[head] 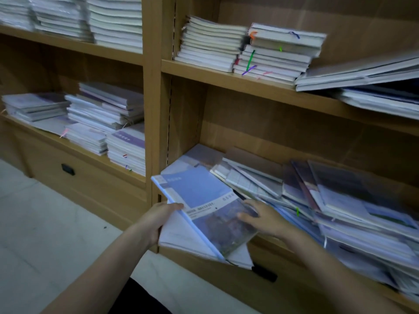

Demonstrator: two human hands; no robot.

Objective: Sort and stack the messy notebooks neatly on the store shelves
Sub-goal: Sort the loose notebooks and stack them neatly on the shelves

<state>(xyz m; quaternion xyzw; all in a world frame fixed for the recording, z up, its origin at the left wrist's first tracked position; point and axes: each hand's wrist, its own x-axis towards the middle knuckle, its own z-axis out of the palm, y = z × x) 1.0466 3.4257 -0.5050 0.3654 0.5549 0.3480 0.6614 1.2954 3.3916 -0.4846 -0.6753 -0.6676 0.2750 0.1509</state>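
Left hand (pixel 156 220) grips the spine edge of a blue-covered notebook (pixel 204 205), fingers curled round it. Right hand (pixel 263 217) rests on its cover, fingers straight. Notebook tilted at the lower shelf (pixel 267 243) front-left corner, atop white notebooks (pixel 181 236). Messy notebook pile (pixel 340 209) to its right.

My head view is dim and flat, with a cool bluish cast and no glare. The pale floor (pixel 34 223) at near left is the brightest area I see. The shelf recesses (pixel 294 132) go dark toward the back. The notebooks (pixel 362 211) at right smear with motion blur, and the shelf lines bow at the edges.
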